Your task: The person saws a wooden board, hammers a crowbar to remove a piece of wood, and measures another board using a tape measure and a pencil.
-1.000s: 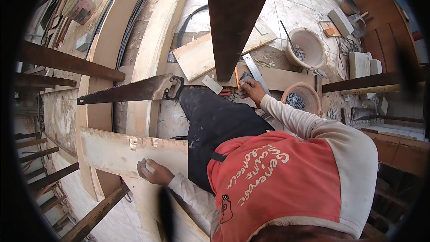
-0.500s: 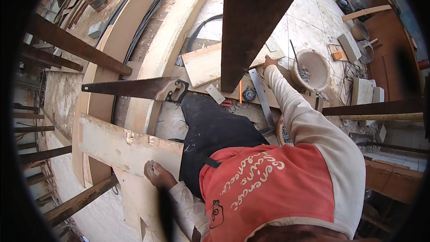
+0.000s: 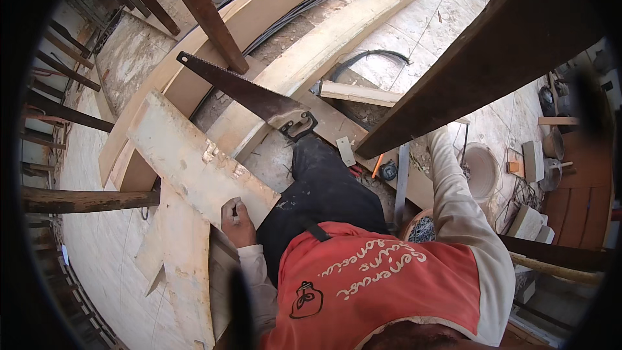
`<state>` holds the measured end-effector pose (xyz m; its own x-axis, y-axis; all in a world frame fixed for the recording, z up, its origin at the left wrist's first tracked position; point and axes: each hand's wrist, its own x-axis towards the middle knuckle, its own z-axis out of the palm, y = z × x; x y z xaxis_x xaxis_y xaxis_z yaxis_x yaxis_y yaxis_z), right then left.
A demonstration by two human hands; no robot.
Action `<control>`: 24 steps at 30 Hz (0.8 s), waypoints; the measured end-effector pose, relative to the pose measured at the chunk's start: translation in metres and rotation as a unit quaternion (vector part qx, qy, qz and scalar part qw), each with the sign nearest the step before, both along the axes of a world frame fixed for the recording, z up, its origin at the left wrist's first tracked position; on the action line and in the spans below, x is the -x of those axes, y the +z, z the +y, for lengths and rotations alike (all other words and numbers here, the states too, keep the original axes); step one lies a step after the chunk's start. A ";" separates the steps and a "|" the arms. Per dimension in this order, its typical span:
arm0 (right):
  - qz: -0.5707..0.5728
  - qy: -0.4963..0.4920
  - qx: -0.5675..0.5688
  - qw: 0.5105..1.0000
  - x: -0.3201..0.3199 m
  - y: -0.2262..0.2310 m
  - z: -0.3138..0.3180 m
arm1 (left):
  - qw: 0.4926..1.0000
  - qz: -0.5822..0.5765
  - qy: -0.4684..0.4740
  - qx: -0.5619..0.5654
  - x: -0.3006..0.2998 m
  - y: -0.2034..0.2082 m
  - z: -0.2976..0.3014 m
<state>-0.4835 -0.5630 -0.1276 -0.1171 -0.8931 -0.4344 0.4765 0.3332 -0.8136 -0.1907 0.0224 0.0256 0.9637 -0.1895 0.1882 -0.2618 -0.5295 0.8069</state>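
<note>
My left hand [image 3: 238,221] rests at the near edge of a pale wooden board [image 3: 194,152], fingers curled closed; what they hold, if anything, is too small to make out. My right arm [image 3: 450,181] reaches forward, its hand hidden behind a dark wooden beam [image 3: 466,65]. On the beam's other side a second pale board [image 3: 359,93] shows its narrow edge. A handsaw [image 3: 249,94] lies across a long pale timber, its handle [image 3: 299,124] by my knee. Near the beam's lower end are an orange pencil [image 3: 378,166], a dark tape measure [image 3: 388,170] and a metal straightedge [image 3: 402,181].
A round bucket [image 3: 481,172] stands right of my right arm, and a container of nails [image 3: 422,228] sits beside my hip. Long timbers [image 3: 324,45] and black cables run across the far left. Dark props [image 3: 204,13] slant up at the left. Blocks [image 3: 533,161] lie at the right.
The view has turned, shifting the scene. My right hand, earlier seen at the far board's end, is now hidden by the beam. That board now shows its narrow edge instead of its face.
</note>
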 end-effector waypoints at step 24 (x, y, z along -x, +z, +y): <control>0.495 -0.119 0.744 0.433 0.077 0.467 0.281 | 0.751 0.155 -0.642 0.005 0.071 0.046 -0.097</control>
